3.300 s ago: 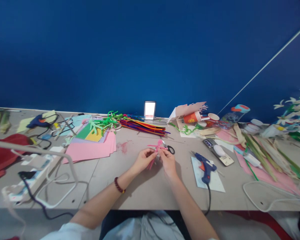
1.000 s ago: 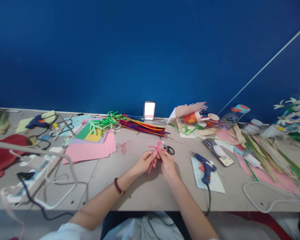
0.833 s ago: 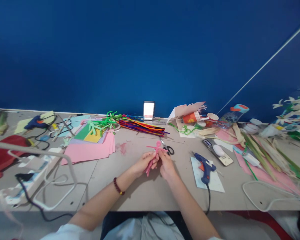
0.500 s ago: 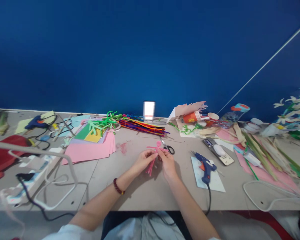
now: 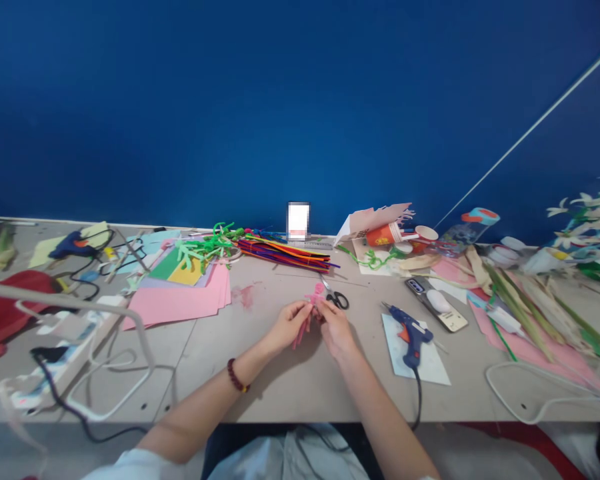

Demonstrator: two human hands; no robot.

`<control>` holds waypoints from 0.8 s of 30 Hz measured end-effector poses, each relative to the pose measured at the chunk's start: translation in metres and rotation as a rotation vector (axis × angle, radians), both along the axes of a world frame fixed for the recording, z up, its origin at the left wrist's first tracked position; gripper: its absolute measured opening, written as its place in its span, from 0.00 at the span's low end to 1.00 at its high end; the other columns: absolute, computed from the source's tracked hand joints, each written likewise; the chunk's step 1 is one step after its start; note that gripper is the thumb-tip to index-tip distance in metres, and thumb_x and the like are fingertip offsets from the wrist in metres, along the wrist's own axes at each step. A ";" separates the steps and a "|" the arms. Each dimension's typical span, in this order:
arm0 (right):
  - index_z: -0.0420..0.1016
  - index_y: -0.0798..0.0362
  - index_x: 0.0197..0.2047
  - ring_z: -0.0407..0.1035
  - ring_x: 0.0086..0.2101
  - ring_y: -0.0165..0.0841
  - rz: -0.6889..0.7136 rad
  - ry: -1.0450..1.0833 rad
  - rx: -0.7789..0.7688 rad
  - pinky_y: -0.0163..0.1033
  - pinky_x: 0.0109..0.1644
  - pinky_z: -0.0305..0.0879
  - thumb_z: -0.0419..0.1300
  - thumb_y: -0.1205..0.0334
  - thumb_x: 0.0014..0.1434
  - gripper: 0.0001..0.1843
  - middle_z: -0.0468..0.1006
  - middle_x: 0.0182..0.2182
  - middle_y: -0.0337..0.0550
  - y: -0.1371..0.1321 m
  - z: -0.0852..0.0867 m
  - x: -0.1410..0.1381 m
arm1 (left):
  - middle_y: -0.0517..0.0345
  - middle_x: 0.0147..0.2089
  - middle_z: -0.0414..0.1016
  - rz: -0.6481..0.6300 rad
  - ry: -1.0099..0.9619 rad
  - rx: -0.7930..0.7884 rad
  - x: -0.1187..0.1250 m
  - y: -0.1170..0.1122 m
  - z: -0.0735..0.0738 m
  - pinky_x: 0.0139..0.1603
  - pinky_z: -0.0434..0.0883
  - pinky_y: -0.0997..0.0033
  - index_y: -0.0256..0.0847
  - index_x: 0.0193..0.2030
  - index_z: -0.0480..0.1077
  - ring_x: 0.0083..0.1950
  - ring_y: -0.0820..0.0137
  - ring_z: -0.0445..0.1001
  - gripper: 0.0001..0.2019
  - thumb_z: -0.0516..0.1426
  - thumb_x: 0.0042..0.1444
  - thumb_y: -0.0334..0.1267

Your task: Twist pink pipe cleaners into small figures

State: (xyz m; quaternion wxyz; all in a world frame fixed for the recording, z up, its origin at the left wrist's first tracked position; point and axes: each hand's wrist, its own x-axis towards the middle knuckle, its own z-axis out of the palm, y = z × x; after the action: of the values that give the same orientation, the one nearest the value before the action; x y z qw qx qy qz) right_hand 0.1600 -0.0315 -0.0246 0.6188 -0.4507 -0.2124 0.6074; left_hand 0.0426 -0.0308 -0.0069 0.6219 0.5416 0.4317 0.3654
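A small pink pipe-cleaner figure (image 5: 314,297) with a looped head is held between both hands over the grey table (image 5: 280,380). My left hand (image 5: 286,325) pinches its body from the left. Fingers of my right hand (image 5: 336,328) close on it from the right. The figure's legs hang down between the two hands. Black-handled scissors (image 5: 337,297) lie just behind my right hand.
A blue glue gun (image 5: 410,331) rests on white paper to the right, its cord running off the front edge. Coloured pipe cleaners (image 5: 285,253) and pink paper sheets (image 5: 185,297) lie behind and left. A phone (image 5: 436,304), cups, dried leaves and cables crowd both sides.
The figure's outstretched arms, plain in the earlier frames, are now folded in near the fingers. Both hands stay in the same spot, shifting only slightly around the figure.
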 end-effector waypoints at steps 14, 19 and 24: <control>0.73 0.53 0.23 0.61 0.20 0.27 0.214 0.153 0.033 0.33 0.25 0.60 0.71 0.55 0.38 0.14 0.66 0.16 0.32 -0.003 0.001 0.000 | 0.64 0.18 0.64 -0.077 -0.156 -0.147 -0.002 0.004 -0.004 0.16 0.58 0.79 0.37 0.31 0.69 0.16 0.78 0.61 0.19 0.54 0.51 0.54; 0.75 0.54 0.26 0.60 0.20 0.26 0.073 0.009 0.023 0.33 0.25 0.58 0.69 0.53 0.41 0.14 0.71 0.19 0.35 -0.002 -0.002 -0.002 | 0.58 0.26 0.72 0.083 -0.140 -0.032 0.000 0.005 -0.003 0.30 0.68 0.74 0.37 0.31 0.70 0.26 0.74 0.70 0.15 0.61 0.46 0.49; 0.78 0.53 0.29 0.66 0.28 0.31 -0.060 -0.527 0.240 0.36 0.35 0.61 0.61 0.55 0.51 0.10 0.76 0.28 0.40 -0.009 0.002 0.000 | 0.53 0.39 0.75 0.211 -0.112 0.180 -0.003 0.006 0.001 0.42 0.69 0.70 0.39 0.39 0.71 0.38 0.69 0.73 0.14 0.63 0.45 0.40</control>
State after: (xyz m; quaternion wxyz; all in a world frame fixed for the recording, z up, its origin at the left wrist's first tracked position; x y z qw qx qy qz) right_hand 0.1603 -0.0402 -0.0224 0.6087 -0.5226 -0.4228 0.4215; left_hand 0.0398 -0.0252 -0.0057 0.5522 0.5254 0.4164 0.4956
